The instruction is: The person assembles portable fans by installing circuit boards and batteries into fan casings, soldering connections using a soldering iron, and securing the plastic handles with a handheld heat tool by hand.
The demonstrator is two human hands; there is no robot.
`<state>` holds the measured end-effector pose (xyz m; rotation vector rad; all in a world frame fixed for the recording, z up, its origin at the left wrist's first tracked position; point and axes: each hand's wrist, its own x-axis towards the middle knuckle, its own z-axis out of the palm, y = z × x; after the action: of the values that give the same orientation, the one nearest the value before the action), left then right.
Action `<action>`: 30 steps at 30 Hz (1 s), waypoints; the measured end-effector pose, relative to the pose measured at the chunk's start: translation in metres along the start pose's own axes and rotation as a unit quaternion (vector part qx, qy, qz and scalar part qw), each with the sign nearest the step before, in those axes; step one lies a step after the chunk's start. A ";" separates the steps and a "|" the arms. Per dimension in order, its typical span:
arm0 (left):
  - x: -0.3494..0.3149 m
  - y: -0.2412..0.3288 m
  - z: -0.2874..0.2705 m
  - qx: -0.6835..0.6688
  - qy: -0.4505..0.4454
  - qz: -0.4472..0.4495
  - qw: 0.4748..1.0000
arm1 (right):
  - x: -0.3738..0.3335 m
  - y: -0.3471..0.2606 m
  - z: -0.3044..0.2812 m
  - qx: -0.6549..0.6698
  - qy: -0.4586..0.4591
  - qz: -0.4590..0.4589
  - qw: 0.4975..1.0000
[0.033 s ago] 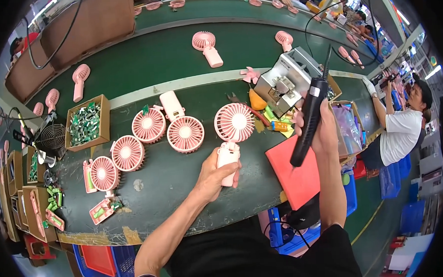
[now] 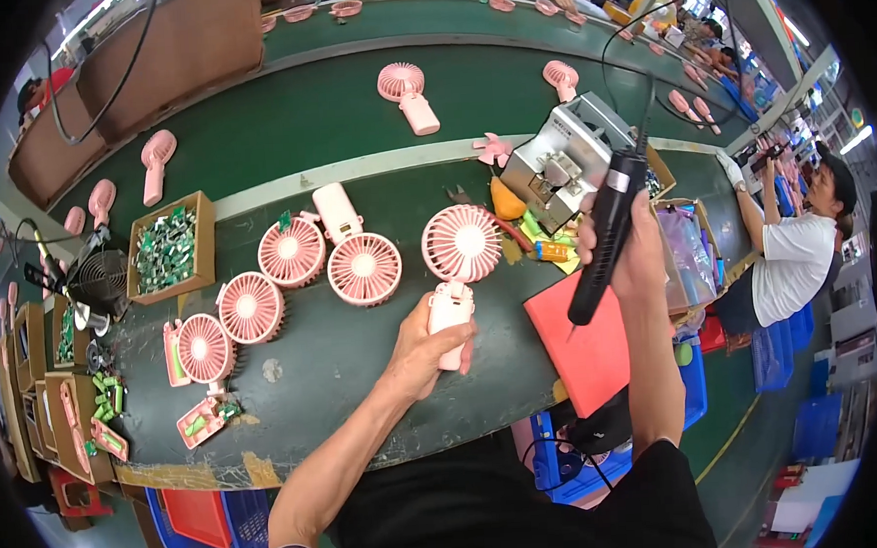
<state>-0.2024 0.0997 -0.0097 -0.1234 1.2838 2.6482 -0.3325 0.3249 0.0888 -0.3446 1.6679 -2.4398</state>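
Observation:
My left hand (image 2: 425, 349) is closed around the handle of a pink handheld fan (image 2: 462, 243), whose round grille points away from me above the worktable. In my right hand (image 2: 640, 249) is a black electric screwdriver (image 2: 607, 235). Its thin bit points down over a red pad (image 2: 583, 344), apart from the fan. To the left of the held fan lie several more pink fans, among them one with a whole handle (image 2: 364, 268). Further left, a fan with an opened handle (image 2: 205, 348) shows a green battery and a circuit board.
A box of green circuit boards (image 2: 171, 246) stands at the back left, near a black fan unit (image 2: 98, 272). Behind the held fan are a metal device (image 2: 564, 173) and cutters (image 2: 461, 195). Pink fans lie on the green conveyor (image 2: 301, 112). At right, another person (image 2: 792, 246) stands.
My right hand has shifted the screwdriver slightly to the left and up, and its fingers sit a little differently on it. My left hand and the fan have barely moved.

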 end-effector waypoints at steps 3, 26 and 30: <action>0.006 -0.006 0.000 -0.027 0.017 0.001 1.000 | 0.015 0.001 0.013 -0.066 -0.039 -0.098 0.992; 0.011 0.009 -0.009 -0.038 0.027 -0.045 0.998 | 0.138 -0.020 0.051 -0.160 0.114 -0.259 0.946; 0.018 -0.003 -0.009 -0.067 0.052 -0.042 0.996 | 0.128 -0.017 0.039 -0.016 0.098 -0.199 0.975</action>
<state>-0.2191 0.0963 -0.0205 -0.3300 1.1040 2.6854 -0.4448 0.2618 0.1307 -0.5007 1.8737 -2.8154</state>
